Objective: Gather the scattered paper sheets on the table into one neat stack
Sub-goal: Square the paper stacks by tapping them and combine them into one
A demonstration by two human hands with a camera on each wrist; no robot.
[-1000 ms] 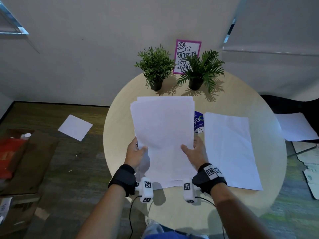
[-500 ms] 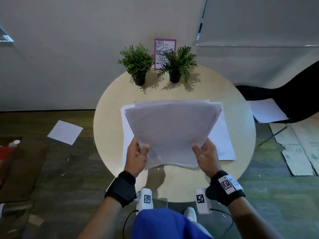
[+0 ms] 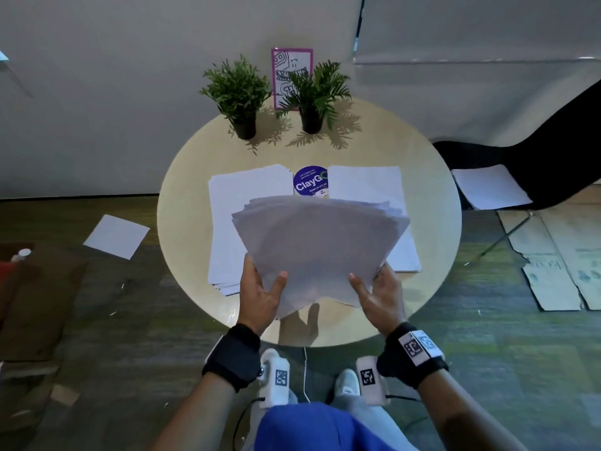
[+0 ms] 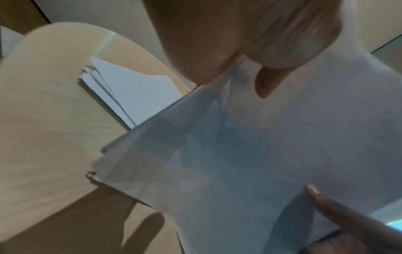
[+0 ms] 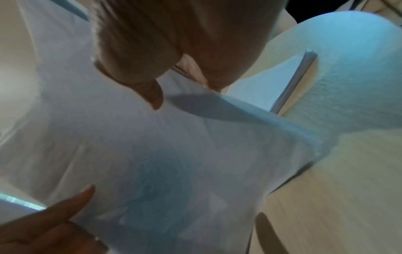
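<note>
A bundle of white paper sheets (image 3: 320, 245) hangs in the air above the round table (image 3: 188, 203), fanned wide at its far edge. My left hand (image 3: 263, 288) grips its near left corner, thumb on top. My right hand (image 3: 374, 288) grips the near right corner the same way. The wrist views show the bundle (image 4: 261, 154) (image 5: 152, 154) from below, pinched between thumb and fingers. Under it, a loose pile of sheets (image 3: 234, 222) lies on the table's left half and another pile (image 3: 367, 187) on the right half.
Two potted plants (image 3: 239, 92) (image 3: 313, 92) and a framed picture (image 3: 291, 76) stand at the table's far edge. A round blue ClayGo sticker (image 3: 309, 183) lies between the piles. Single sheets lie on the floor at left (image 3: 115, 236) and right (image 3: 489, 187). Flattened cardboard (image 3: 559, 255) covers the floor at right.
The bundle has been lifted off the table and tilted flatter toward me. It has fanned out at the far edge. The view has pulled back from the table.
</note>
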